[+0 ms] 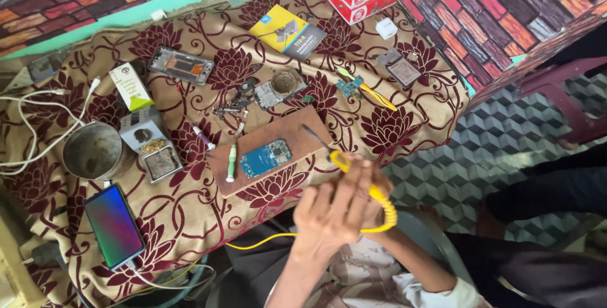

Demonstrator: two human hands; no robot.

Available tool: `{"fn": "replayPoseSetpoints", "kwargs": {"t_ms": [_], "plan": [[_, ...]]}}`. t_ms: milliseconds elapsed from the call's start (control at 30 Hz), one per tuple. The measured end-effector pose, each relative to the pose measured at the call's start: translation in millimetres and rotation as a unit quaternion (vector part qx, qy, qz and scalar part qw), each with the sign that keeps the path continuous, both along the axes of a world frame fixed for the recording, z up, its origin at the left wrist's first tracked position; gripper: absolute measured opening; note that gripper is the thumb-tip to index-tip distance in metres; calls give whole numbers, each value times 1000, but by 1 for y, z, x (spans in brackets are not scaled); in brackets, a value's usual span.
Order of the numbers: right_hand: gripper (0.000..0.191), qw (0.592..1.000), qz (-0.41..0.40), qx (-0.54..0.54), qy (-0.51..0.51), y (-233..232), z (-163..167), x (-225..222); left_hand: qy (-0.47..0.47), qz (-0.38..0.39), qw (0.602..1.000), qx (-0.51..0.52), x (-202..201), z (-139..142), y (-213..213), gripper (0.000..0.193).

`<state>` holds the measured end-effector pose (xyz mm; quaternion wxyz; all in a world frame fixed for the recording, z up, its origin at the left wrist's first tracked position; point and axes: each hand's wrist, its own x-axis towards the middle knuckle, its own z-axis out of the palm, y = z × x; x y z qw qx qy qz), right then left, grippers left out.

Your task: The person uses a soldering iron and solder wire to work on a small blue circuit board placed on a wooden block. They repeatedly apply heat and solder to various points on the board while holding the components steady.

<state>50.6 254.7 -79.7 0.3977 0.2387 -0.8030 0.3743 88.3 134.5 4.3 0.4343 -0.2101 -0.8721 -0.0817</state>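
Nearest, left hand (pixel 329 210) and right hand (pixel 373 191) grasping yellow soldering iron (pixel 344 163), tip poised beside blue circuit board (pixel 265 158); contact needs steadiness.

Left hand (pixel 329 216): bare, forearm bare | right hand (pixel 378 185): bare, white sleeve cuff at elbow | dark trousers

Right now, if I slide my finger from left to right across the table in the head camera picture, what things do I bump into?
White cable → metal cup → green and white box → blue circuit board → yellow booklet → yellow tweezers → white charger plug.
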Motion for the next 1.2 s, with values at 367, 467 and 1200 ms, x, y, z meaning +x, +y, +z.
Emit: {"fn": "replayPoseSetpoints", "kwargs": {"t_ms": [367,467,1200], "plan": [[19,902,98,-410,-89,-17,-32,-65,-133,163,977,35,-1,-45,-17,43],[20,898,152,-396,-117,-30,-43,-111,-136,176,970,94,-1,-75,-63,47],[15,978,127,-120,-113,-52,-65,-174,-282,290,877,258,-5,-155,-165,33]]}}
